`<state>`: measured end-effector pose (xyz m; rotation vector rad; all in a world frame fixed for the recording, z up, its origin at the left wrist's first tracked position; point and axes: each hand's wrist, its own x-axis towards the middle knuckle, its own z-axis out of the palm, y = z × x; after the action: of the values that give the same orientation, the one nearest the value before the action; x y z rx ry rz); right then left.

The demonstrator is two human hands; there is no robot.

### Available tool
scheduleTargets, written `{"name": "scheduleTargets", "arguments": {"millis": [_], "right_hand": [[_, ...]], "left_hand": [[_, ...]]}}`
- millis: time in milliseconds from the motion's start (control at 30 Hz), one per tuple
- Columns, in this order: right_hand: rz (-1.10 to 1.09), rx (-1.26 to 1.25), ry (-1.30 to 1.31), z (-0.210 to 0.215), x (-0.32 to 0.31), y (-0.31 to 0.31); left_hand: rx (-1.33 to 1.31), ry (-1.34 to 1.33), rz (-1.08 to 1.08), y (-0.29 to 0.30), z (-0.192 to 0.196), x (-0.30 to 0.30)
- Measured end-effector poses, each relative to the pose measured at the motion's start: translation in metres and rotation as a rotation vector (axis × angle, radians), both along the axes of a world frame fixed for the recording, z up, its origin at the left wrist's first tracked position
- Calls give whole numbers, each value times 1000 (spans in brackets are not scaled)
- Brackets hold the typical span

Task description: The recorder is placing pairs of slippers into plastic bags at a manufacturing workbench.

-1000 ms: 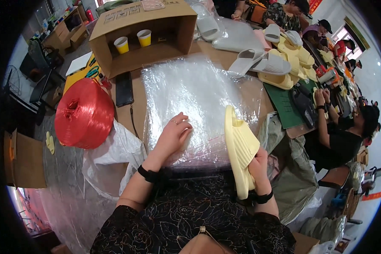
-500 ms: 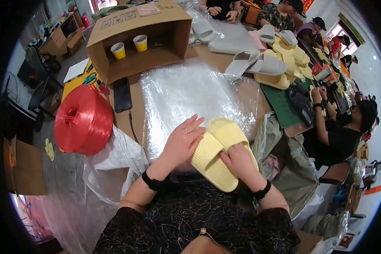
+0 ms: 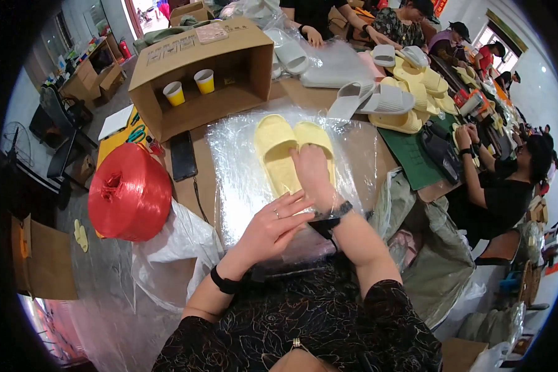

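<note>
Pressing flat-fingered, the right hand [image 3: 313,177] slides light, flexible yellow slippers [image 3: 291,152] into slippery plastic bag [image 3: 242,180]; left hand [image 3: 273,226] spread.

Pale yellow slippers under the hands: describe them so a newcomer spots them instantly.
Start at the open brown cardboard box holding two yellow paper cups; just in front lies a shiny clear plastic sheet. On it sits the pair of pale yellow foam slippers, side by side, the right hand resting on them. Other slippers lie off the sheet, farther along the table.
</note>
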<state>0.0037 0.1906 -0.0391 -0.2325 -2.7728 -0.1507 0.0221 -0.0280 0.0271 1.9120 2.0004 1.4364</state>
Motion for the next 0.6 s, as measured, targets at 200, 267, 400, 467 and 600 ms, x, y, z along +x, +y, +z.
{"name": "scheduleTargets", "arguments": {"millis": [200, 267, 400, 467, 600], "right_hand": [[-79, -523, 185, -17, 15, -2], [131, -949, 421, -27, 53, -16], [215, -704, 21, 28, 146, -40], [352, -785, -157, 77, 166, -41], [119, -1102, -4, 130, 169, -40]], "left_hand": [[-200, -60, 55, -16, -22, -16], [-136, -149, 78, -25, -33, -21], [-34, -114, 348, -31, -42, -32], [-8, -158, 377, -34, -54, -41], [69, -281, 344, -35, -53, -49]]}}
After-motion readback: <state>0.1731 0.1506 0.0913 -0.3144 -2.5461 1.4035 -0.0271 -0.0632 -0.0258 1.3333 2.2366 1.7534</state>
